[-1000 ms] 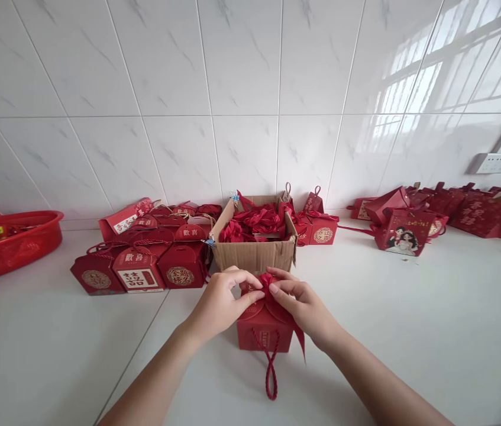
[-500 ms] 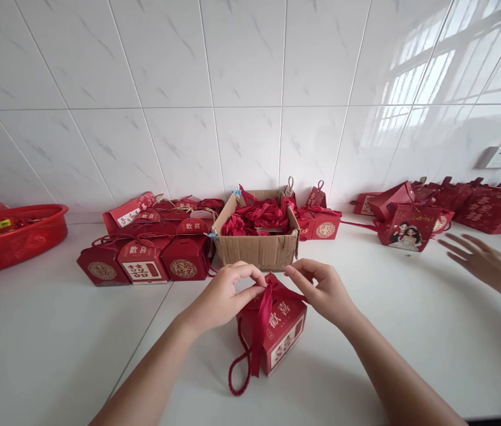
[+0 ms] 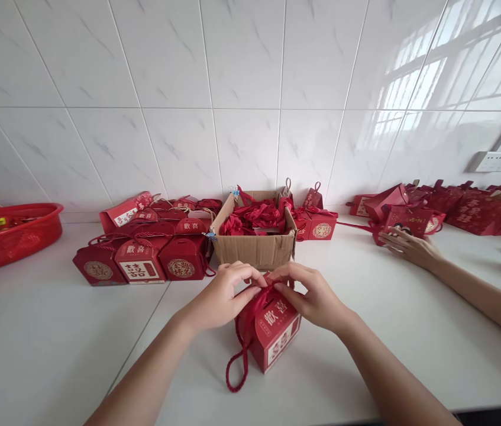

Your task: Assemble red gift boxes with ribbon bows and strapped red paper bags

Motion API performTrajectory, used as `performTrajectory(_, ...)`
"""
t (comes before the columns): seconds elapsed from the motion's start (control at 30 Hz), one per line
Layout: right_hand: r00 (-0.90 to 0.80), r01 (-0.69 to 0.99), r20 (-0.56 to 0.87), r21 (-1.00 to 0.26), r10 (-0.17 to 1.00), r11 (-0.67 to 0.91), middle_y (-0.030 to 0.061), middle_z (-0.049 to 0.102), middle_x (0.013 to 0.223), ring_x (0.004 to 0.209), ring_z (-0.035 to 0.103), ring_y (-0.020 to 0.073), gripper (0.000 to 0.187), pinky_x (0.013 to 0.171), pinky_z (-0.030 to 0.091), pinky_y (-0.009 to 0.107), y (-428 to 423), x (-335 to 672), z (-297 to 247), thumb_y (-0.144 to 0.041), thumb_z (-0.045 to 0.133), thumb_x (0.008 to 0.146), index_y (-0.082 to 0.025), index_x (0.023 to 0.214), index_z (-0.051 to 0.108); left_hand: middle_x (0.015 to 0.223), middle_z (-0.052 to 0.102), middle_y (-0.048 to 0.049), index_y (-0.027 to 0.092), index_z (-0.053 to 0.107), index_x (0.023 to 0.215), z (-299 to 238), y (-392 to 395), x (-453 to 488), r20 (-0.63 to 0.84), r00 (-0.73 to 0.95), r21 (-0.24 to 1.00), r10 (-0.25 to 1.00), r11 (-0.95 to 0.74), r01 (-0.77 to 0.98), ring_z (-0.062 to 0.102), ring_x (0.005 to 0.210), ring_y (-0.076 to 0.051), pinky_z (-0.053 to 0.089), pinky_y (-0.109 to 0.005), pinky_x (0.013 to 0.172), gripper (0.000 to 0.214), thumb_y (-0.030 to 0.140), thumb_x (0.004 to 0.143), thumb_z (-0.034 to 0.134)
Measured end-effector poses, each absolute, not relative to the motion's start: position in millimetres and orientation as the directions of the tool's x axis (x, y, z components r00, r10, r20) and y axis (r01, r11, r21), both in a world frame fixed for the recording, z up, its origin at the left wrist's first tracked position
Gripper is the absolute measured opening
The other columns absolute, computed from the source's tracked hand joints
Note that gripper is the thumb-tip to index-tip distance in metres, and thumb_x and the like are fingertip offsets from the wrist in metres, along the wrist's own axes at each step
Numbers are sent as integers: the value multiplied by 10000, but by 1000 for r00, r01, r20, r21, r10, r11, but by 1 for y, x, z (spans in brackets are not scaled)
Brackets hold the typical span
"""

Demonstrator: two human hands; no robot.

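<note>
Red printed cardboard gift box [image 3: 273, 325] upright on white bench [image 3: 188, 378], corner toward wearer, below and between both hands. Left hand [image 3: 223, 297] and right hand [image 3: 314, 296] close together over box top, thumbs and fingertips pinching red satin ribbon [image 3: 257, 305] from either side; probably keeps knot area taut and centred, lid flaps pressed down. Red twisted cord loop [image 3: 245, 364] hangs off box's left side onto bench, likely left there clear of fingers. Brown cardboard carton [image 3: 254, 252] with spare ribbon just behind, presumably for easy reach.
</note>
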State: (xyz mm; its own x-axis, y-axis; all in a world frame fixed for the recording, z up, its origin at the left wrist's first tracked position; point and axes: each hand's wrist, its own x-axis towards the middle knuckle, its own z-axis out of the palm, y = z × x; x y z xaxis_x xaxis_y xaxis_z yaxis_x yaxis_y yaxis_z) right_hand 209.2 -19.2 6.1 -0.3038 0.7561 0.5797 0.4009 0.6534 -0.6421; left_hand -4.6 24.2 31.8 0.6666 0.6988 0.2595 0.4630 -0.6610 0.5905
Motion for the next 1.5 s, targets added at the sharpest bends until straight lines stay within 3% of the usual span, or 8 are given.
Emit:
performTrajectory(0.2, -307, 433, 581, -620, 754, 655, 62, 679, 968, 782, 596, 154, 194, 661, 494, 287, -21, 218, 10, -207, 470, 941, -225, 1055, 626, 942, 629, -26, 301, 653, 971, 42, 23, -17, 248, 654, 480, 715, -677, 559, 524, 988, -230, 448, -358, 866, 160, 310, 912, 505)
performTrajectory(0.33, -350, 399, 619, -581, 704, 709, 71, 632, 942, 808, 578, 162, 303, 696, 498, 308, -22, 219, 10, -135, 426, 933, -240, 1122, 639, 907, 624, -13, 258, 615, 895, 40, 22, -14, 274, 669, 459, 691, -706, 540, 538, 940, -211, 419, -375, 905, 126, 275, 913, 492)
performTrajectory(0.5, -394, 365, 655, -533, 645, 764, 59, 520, 927, 818, 546, 156, 447, 719, 510, 315, -19, 214, 1, -43, 413, 871, -278, 1169, 649, 1044, 624, -30, 229, 537, 867, 34, 22, -5, 320, 709, 512, 629, -744, 429, 553, 1012, -187, 433, -346, 930, 103, 184, 913, 456)
performTrajectory(0.7, -430, 370, 653, -502, 623, 782, 59, 475, 907, 839, 522, 162, 460, 734, 515, 327, -18, 212, -3, -30, 404, 864, -283, 1119, 691, 1244, 571, -47, 236, 558, 894, 32, 24, -5, 287, 734, 541, 615, -737, 406, 472, 1225, -206, 411, -403, 1033, 115, 168, 909, 466)
performTrajectory(1.0, -462, 377, 622, -508, 632, 775, 75, 475, 957, 861, 533, 166, 434, 722, 531, 326, -19, 213, -5, -57, 399, 911, -300, 1004, 746, 1188, 607, -57, 226, 573, 844, 27, 32, -6, 415, 611, 537, 674, -723, 433, 494, 1199, -220, 418, -440, 1042, 132, 282, 927, 486)
performTrajectory(1.17, -456, 375, 606, -533, 652, 758, 78, 480, 994, 884, 540, 168, 436, 749, 544, 339, -20, 213, -5, -71, 402, 922, -319, 1015, 748, 1235, 591, -63, 239, 581, 879, 30, 31, -7, 364, 662, 598, 655, -709, 374, 482, 1235, -215, 410, -426, 1071, 95, 297, 916, 515)
performTrajectory(1.5, -452, 358, 609, -545, 652, 758, 71, 451, 968, 887, 527, 168, 481, 746, 525, 339, -18, 213, -7, -12, 396, 886, -312, 1010, 752, 1241, 593, -54, 244, 610, 878, 27, 34, -9, 339, 677, 591, 653, -708, 387, 479, 1249, -213, 419, -415, 1062, 58, 239, 886, 553)
